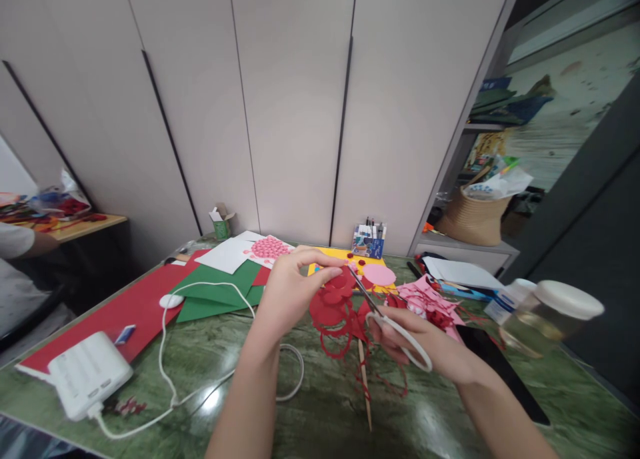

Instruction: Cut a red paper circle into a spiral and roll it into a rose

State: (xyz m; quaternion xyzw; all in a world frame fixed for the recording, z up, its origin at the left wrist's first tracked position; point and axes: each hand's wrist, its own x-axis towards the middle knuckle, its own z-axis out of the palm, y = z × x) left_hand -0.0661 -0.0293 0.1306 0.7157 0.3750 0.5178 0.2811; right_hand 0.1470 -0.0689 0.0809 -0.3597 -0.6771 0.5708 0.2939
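Head view: right hand [407, 324] is gripping scissors [369, 297]; left hand [291, 285] is curving thumb and fingers close beside their tips, any hold unclear; red paper cutouts [329, 308] are showing just below; pen box [369, 242] is standing beyond.

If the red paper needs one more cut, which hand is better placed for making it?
Probably the right hand: it holds the scissors, with the blades directed toward the red paper. The left hand seems better placed for steadying, as its fingers appear to pinch that paper.
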